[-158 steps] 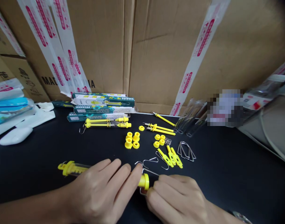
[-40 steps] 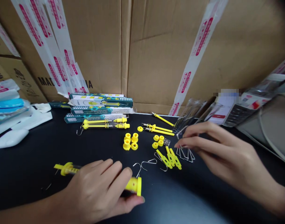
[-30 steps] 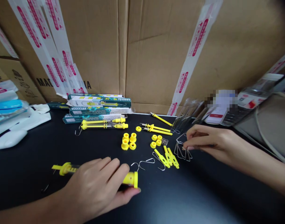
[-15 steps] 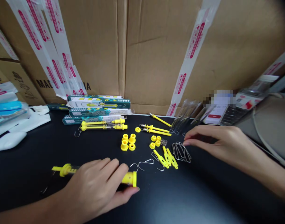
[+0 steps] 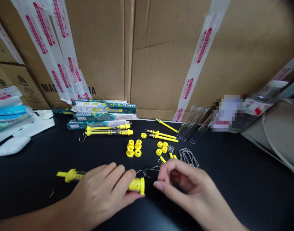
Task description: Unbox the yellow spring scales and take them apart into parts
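My left hand is wrapped round a tubular spring scale with yellow ends, lying sideways just over the black table. A thin metal hook hangs, blurred, near its left end. My right hand is a short way right of the scale's yellow cap. Its thumb and forefinger are pinched together; whatever is between them is too small to make out. Beyond the fingers are S-shaped wire hooks and yellow flat pieces, partly covered by this hand. Bent wire loops lie past its knuckles.
Yellow collars, small yellow caps, springs and yellow rods lie mid-table. Clear tubes are at the right. Further back are finished-looking scales, printed boxes and a large carton.
My right hand has moved left and nearer, from the wire loops to beside the scale's capped end. My left hand keeps its grip on the scale. The view has shifted slightly.
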A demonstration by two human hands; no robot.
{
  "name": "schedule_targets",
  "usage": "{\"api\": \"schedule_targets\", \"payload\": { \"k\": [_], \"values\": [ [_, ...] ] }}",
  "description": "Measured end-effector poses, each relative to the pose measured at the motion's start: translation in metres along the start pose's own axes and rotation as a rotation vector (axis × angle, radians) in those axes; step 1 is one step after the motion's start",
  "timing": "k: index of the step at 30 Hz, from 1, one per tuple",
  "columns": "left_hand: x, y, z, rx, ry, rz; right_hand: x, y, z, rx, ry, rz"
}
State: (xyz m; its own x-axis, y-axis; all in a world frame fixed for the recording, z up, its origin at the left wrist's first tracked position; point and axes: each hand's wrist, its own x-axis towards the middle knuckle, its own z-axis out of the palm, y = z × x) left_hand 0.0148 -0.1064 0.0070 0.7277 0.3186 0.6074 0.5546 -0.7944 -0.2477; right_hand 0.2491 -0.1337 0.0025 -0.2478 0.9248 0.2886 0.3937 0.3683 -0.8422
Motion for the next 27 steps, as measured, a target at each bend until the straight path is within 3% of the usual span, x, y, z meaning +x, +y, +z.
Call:
{"api": "schedule_targets", "payload": {
  "k": [3, 7, 11, 19, 27],
  "values": [
    [-0.002, 0.0, 0.001, 0.013, 0.001, 0.014, -0.005, -0.003, 0.015, 0.164, -0.055, 0.112],
    [-0.004, 0.001, 0.003, -0.002, -0.016, 0.035, -0.004, 0.002, 0.023, 0.277, -0.033, 0.101],
    [-0.004, 0.003, 0.006, -0.016, -0.023, 0.022, -0.001, 0.005, 0.021, 0.295, -0.063, 0.127],
    [-0.002, 0.0, 0.006, 0.029, -0.014, -0.035, 0.0, 0.009, 0.014, 0.258, 0.009, 0.097],
    [-0.003, 0.001, 0.005, -0.005, -0.012, -0.065, 0.006, 0.009, 0.007, 0.49, -0.06, 0.253]
  ]
}}
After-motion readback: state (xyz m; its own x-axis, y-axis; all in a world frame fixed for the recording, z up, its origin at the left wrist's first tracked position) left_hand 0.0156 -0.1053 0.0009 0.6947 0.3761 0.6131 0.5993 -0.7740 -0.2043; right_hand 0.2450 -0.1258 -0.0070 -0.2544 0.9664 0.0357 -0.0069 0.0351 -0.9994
